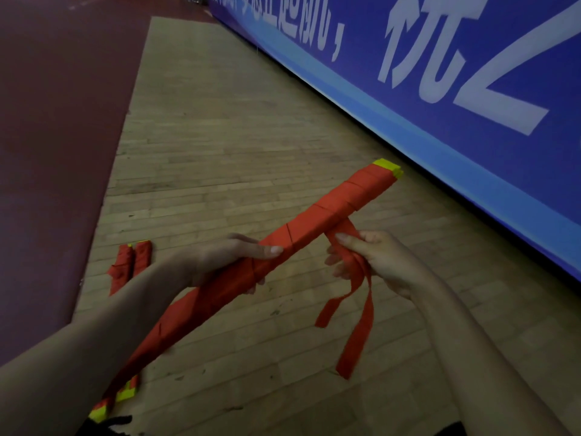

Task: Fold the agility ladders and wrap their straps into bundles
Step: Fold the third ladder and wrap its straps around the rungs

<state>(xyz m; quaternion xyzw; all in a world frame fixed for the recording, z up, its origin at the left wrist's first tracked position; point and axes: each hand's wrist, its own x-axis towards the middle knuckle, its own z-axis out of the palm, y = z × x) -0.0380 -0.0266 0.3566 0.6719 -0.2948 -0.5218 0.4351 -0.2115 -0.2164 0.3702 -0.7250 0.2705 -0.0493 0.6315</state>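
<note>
- Closest in, the near end of the ladder bundle [314, 218] is dipping past the person's left forearm toward the lower left. Its yellow rung tips are showing there, somewhat blurred.
- The left hand [226, 262] is gripping the bundle around its middle, with the thumb lying along the top face and the fingers curling underneath. It is holding the bundle clear of the floor on a slant, the low end by the body and the high end pointing away to the right.
- The right hand [377, 259] is pinching the red strap [366, 313] just under the bundle, the thumb pressing it against curled fingers. From that pinch the strap is running up to the bundle's underside, a little beyond the left hand.
- Two loose strap tails are dangling freely below the right hand.
- Red strap turns are covering almost the whole length of the bundle, leaving yellow peeking out at the far tip.
- Farther off on the wooden floor [220, 136], two wrapped bundles [130, 265] are lying side by side, close to where the wood is meeting the dark red flooring [56, 121].
- Beyond, a blue banner [471, 73] with large white characters is running along the right side into the distance.
</note>
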